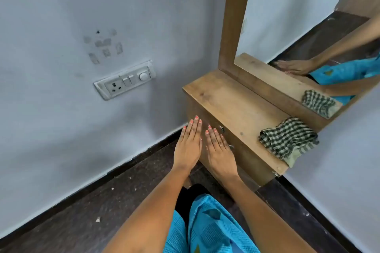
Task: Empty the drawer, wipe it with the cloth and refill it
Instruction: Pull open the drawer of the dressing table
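Note:
A small wooden dressing unit holds the drawer (244,156), which is closed; its front carries a keyhole and a metal handle partly hidden by my right hand. My left hand (188,146) and my right hand (221,150) lie flat side by side against the drawer front, fingers straight, holding nothing. A green-and-white checked cloth (287,139) lies crumpled on the right end of the wooden top (226,100). What is inside the drawer is hidden.
A tall wood-framed mirror (298,16) stands behind the top and reflects my arms and the cloth. A switch and socket plate (125,80) sits on the pale wall to the left. Dark floor (82,211) with small bits of debris lies below.

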Motion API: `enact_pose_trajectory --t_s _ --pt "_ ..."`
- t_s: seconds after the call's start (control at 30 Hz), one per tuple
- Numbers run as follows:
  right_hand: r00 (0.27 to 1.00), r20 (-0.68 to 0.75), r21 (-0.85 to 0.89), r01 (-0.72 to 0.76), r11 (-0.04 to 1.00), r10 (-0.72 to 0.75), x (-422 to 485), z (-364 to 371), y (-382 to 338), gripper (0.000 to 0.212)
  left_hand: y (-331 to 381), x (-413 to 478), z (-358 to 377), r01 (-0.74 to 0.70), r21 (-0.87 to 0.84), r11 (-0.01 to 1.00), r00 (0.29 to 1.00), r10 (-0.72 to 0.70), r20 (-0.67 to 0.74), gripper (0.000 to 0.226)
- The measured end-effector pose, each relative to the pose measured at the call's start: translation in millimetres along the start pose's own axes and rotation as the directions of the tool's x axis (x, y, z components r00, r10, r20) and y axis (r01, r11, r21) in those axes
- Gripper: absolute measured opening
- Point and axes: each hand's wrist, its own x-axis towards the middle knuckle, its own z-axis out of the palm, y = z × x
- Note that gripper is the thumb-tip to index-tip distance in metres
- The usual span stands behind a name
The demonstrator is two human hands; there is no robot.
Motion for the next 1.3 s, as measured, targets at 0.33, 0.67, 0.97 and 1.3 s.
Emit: enact_pose_trajectory --t_s 0.33,0.67,0.97,1.3 --pt "0.978 0.181 0.002 -0.105 0.994 0.103 -4.6 6.1 24.0 0.035 10.9 21.5 39.1 -0.204 -0.118 0.972 0.953 0.225 0.204 0.055" --pt "0.914 0.294 -0.006 -0.291 0.957 0.28 15.2 -7.8 21.1 0.036 18.4 48.8 31.5 -0.09 -0.252 0.963 0.926 0.175 0.336 0.035" --pt "0.91 0.302 0.0 -0.297 0.955 0.283 17.2 -17.9 11.1 0.031 -0.1 41.4 25.9 -0.132 -0.38 0.916 0.92 0.255 0.297 0.037" --pt "0.937 0.257 0.006 -0.246 0.969 0.236 -4.1 -19.8 -39.3 0.028 -37.9 -7.0 16.3 -0.12 -0.447 0.886 0.932 0.256 0.257 0.043"
